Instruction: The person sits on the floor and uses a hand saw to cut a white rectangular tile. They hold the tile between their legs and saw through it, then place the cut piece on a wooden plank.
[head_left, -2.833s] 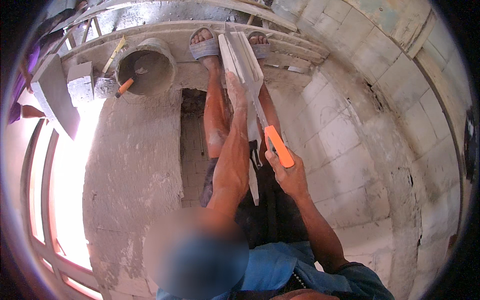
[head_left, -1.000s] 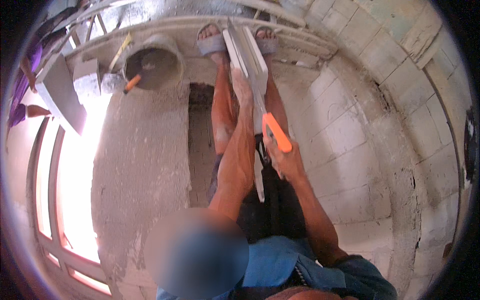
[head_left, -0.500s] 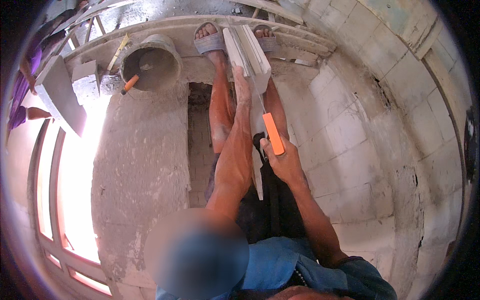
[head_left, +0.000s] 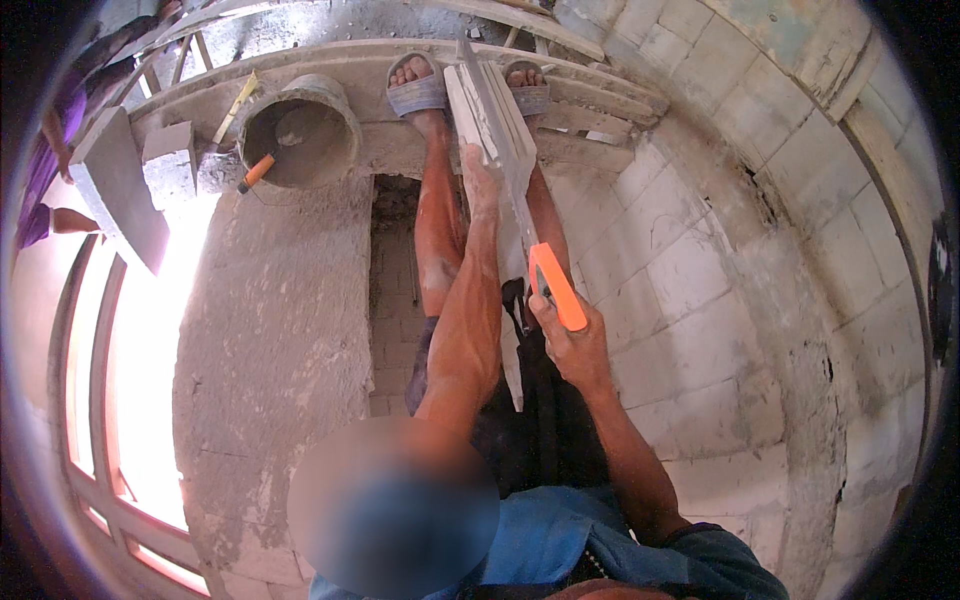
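Note:
My right hand (head_left: 576, 340) is wrapped round the orange handle of a handsaw (head_left: 559, 288). Its grey blade points away from me and lies along the top of a pale, light-coloured block (head_left: 466, 108) between my feet. The blade's broad face shows, and it covers part of the block; whether its teeth are in a cut I cannot tell. Against the block's near left edge, my left hand (head_left: 481, 172) grips it, with its fingertips partly hidden. A thin pale pointed strip (head_left: 513, 375) lies by my thigh, below the saw handle.
A mortar bucket (head_left: 345, 125) lies tilted at the far left, with an orange-handled tool (head_left: 257, 172) at its rim. Grey blocks (head_left: 120, 185) stand farther left beside another person's hand (head_left: 75, 221). A block wall (head_left: 700, 270) runs along the right, and a rough ledge (head_left: 280, 300) along the left.
My right hand has drawn the saw slightly toward me. Its handle has turned, and more of the blade's flat side shows. My left hand stays on the block.

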